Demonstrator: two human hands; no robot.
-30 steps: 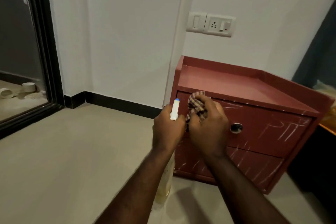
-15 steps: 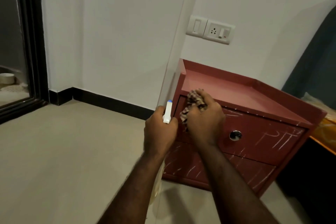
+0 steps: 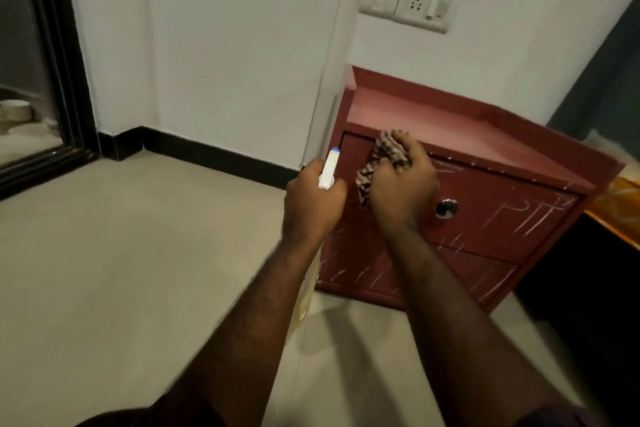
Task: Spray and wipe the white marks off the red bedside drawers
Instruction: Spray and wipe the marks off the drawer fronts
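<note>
The left forearm (image 3: 263,305) and right forearm (image 3: 446,291) were extended forward side by side. The left hand (image 3: 313,206) was curled, knuckles up, round a spray bottle (image 3: 328,173). The right hand (image 3: 405,191) was held slightly higher, its fingers (image 3: 414,149) bunched round a checked cloth (image 3: 382,158).

Red drawers (image 3: 502,218) with white scratches; brown checked cloth (image 3: 384,152); white, blue-tipped sprayer (image 3: 329,172).

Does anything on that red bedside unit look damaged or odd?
White scribbled marks cross both drawer fronts of the red drawers, clearest right of the knob and along the lower drawer. Nothing looks spilled.
</note>
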